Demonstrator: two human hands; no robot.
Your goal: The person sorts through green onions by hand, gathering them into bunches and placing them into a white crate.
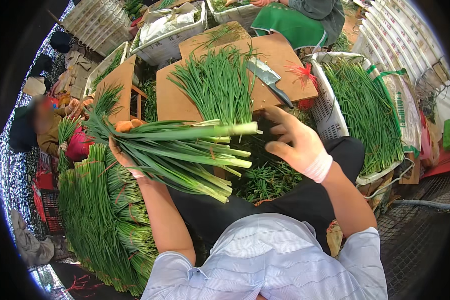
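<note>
My left hand [121, 155], in a thin glove with orange fingertips, grips a bunch of Chinese chives [183, 150] by its leafy part. Their pale cut ends point right, spread at uneven lengths. My gloved right hand [300, 144] is held apart from those ends, fingers spread and nothing in them. Beyond the bunch, loose chives [219, 84] lie on a wooden board [176, 101]. A cleaver-like knife [268, 77] with a dark handle rests beside them. Red ties [303, 75] hang over the board's right edge.
Tied chive bundles [93, 210] are stacked at my left. A white plastic crate [328, 108] of chives stands at right. Trimmings [270, 180] lie below the board. A person in a green apron [285, 26] sits opposite; another person [47, 127] works at left.
</note>
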